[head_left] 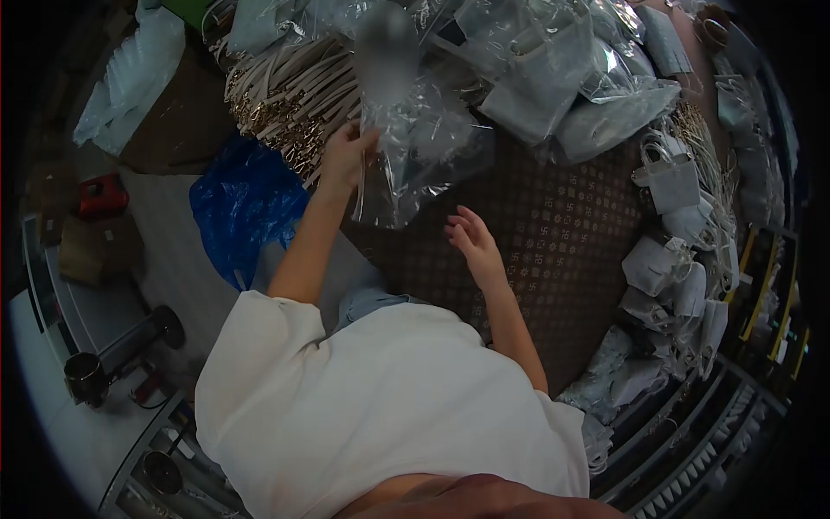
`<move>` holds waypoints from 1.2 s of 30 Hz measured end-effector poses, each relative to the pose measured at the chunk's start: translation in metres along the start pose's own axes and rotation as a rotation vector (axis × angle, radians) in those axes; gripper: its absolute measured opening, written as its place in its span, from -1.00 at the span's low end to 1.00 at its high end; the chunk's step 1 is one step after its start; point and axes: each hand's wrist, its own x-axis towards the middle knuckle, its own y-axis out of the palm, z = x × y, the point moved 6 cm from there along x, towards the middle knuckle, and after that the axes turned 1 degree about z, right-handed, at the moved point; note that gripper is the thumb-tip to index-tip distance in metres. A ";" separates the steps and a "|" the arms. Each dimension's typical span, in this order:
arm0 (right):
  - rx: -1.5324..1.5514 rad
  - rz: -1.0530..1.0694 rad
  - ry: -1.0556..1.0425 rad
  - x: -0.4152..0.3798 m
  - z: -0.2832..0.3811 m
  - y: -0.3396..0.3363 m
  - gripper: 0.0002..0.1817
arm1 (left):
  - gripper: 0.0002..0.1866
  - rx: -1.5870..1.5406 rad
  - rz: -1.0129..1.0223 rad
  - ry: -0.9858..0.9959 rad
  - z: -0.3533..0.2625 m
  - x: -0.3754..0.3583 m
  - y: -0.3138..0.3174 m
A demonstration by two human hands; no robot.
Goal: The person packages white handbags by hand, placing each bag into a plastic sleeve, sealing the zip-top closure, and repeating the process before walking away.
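Clear plastic bag [406, 147], crumpled, hanging upright above the patterned table.

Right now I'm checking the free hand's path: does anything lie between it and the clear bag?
Nothing visible does. The right hand hovers open over bare patterned table, just beside the clear plastic bag that the left hand holds.

Clear plastic bag [406, 164] over brown patterned table [553, 225] (blue bag [242, 203] beside)

A smeared, blurred patch [386, 48] covers the upper part of the clear plastic bag [415, 164], so whatever sits there cannot be made out. The bag hides part of the left hand's [346, 156] fingers, and the dark fisheye rim cuts off the shelving [761, 294] at the right edge.
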 end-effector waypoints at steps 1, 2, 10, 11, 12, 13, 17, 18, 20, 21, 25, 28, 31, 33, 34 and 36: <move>0.005 -0.007 -0.006 -0.001 0.001 0.008 -0.68 | -0.73 -0.152 0.053 -0.134 0.011 -0.022 0.008; 0.203 0.013 0.136 -0.004 -0.008 0.018 -0.67 | -0.77 -0.154 0.052 -0.182 0.024 -0.042 0.013; 0.083 -0.335 0.051 -0.063 -0.034 -0.080 -0.84 | -0.80 -0.107 0.097 -0.269 0.143 -0.148 0.019; 0.043 -0.431 0.036 -0.077 -0.045 -0.113 -0.84 | -0.77 -0.022 0.130 -0.360 0.157 -0.151 0.011; 0.002 -0.523 0.020 -0.088 -0.061 -0.149 -0.83 | -0.73 0.062 0.159 -0.448 0.170 -0.154 0.003; 0.062 -0.626 -0.026 -0.103 -0.072 -0.178 -0.83 | -0.73 0.063 0.159 -0.444 0.181 -0.157 -0.003; 0.064 -0.695 -0.009 -0.159 -0.112 -0.256 -0.81 | -0.56 0.568 0.066 -0.116 0.172 -0.164 -0.029; 0.064 -0.659 0.050 -0.169 -0.126 -0.271 -0.81 | -0.49 0.561 0.054 -0.083 0.167 -0.170 -0.029; 0.188 -0.636 0.096 -0.191 -0.139 -0.291 -0.80 | -0.45 0.839 -0.076 0.255 0.130 -0.196 -0.009; 0.297 -0.585 0.133 -0.201 -0.142 -0.298 -0.79 | -0.41 1.075 -0.235 0.619 0.103 -0.217 0.011; 0.573 -0.516 0.167 -0.222 -0.136 -0.301 -0.80 | -0.32 1.125 0.571 0.928 0.114 -0.277 0.119; 0.569 -0.435 0.123 -0.212 -0.154 -0.313 -0.78 | -0.15 1.174 0.794 1.042 0.161 -0.301 0.196; 0.099 -0.407 0.128 -0.220 -0.114 -0.307 -0.71 | 0.03 1.371 0.737 0.991 0.193 -0.279 0.243; 0.135 -0.335 0.099 -0.221 -0.094 -0.301 -0.64 | 0.08 1.357 0.983 0.906 0.219 -0.274 0.265; 0.166 -0.242 0.067 -0.222 -0.085 -0.297 -0.57 | 0.13 1.344 1.202 0.811 0.231 -0.280 0.271; 0.317 -0.121 -0.073 -0.231 -0.064 -0.299 -0.43 | -0.11 1.033 1.355 0.282 0.246 -0.287 0.270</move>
